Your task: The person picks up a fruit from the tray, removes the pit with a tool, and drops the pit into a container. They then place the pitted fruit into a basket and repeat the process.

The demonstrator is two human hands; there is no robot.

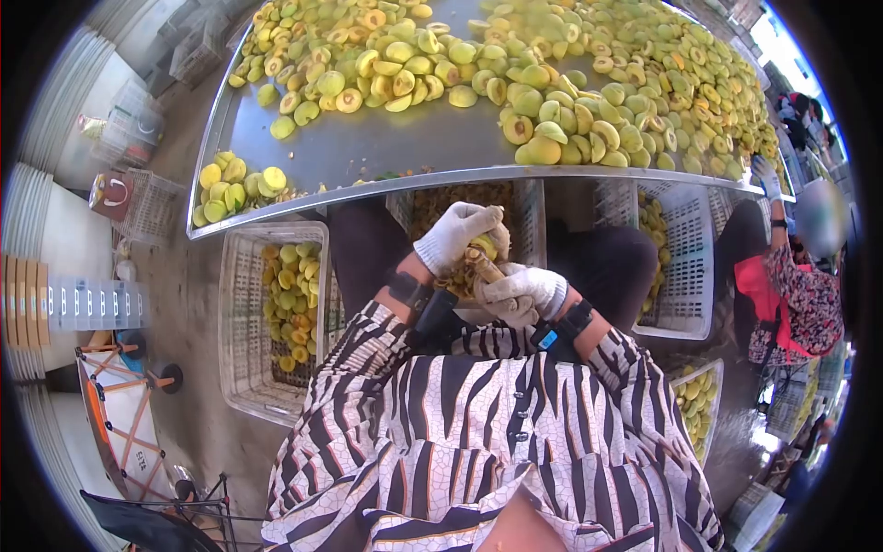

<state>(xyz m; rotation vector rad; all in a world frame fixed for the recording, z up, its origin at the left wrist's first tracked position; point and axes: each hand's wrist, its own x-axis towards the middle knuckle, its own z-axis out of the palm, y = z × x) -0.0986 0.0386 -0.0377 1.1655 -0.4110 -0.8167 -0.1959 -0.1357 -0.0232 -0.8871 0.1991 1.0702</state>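
My left hand [458, 235], in a white knit glove, is closed on a yellow-green peach piece [483, 244] in front of my lap. My right hand [520, 293], gloved too, is closed around what looks like a short wooden-handled tool [486, 267] whose upper end meets the fruit; its working tip is hidden. Below and beyond the hands, a crate [529, 204] between my knees holds brownish scraps. Just past it runs the raised edge of a metal table [395, 156] heaped with halved peaches [570, 124].
A white crate [232, 322] with peach halves stands at my left. Another crate [685, 267] is beyond my right knee, and a smaller fruit crate [710, 377] sits by my right elbow. A co-worker [796, 304] is at the table's right end. A folding frame [138, 423] stands lower left.
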